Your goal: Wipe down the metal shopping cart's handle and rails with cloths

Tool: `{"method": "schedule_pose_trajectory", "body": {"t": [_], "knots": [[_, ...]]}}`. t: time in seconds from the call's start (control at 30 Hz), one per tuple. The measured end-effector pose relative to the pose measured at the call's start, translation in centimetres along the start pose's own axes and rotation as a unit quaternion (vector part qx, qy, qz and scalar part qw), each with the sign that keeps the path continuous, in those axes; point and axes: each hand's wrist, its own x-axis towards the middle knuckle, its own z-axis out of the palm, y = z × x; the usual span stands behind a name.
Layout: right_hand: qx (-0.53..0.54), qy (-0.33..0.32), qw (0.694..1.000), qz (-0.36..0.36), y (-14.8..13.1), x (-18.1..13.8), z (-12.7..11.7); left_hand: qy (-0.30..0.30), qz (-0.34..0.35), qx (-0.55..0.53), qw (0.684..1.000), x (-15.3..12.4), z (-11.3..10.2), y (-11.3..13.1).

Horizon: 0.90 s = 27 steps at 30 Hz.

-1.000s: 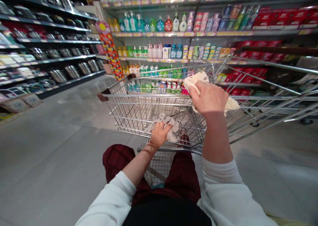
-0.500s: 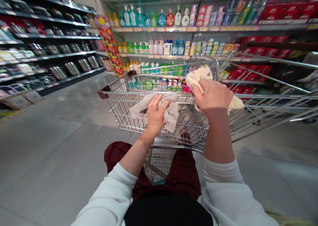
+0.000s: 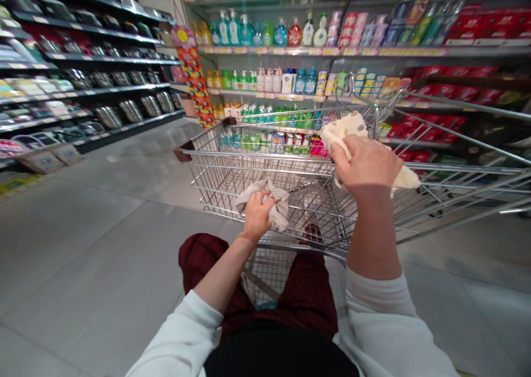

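Since half a second ago the left hand (image 3: 256, 218) has dropped from the rim, closed on a grey rag (image 3: 274, 203) against the cart (image 3: 215, 169) wires. The right hand (image 3: 367, 164) grips a cream cloth (image 3: 348, 127) on the rim. Wiping is underway; the next stroke needs steady pressure along the wires.

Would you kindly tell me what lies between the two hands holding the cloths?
In the head view, only the cart's wire mesh lies between the left hand with its grey cloth and the right hand with its cream cloth.
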Motion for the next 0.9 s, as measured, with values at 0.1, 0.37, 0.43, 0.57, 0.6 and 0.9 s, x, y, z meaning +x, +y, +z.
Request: {"method": "schedule_pose_trajectory", "body": {"t": [0.1,0.37,0.43,0.57,0.6,0.9], "knots": [[0.006,0.003,1.0,-0.004,0.2,0.0,0.2,0.12,-0.045,-0.023,0.991,3.3,-2.0,0.6],[0.018,-0.016,1.0,0.001,0.2,-0.1,0.0,0.13,0.008,0.009,0.991,6.0,0.0,-0.6],[0.021,-0.003,1.0,0.005,0.0,-0.2,0.0,0.126,0.002,0.013,0.992,4.0,1.4,-1.4],[0.011,0.052,0.999,0.01,-0.3,-0.5,0.4,0.034,-0.036,0.018,0.999,-0.7,2.9,-2.6],[0.008,0.06,0.998,0.009,-0.2,-0.4,0.6,0.0,-0.05,0.024,0.998,-1.6,2.9,-2.7],[0.013,0.057,0.998,0.0,0.2,-0.2,1.1,0.147,-0.036,0.019,0.988,2.8,-1.3,-2.4]]}}
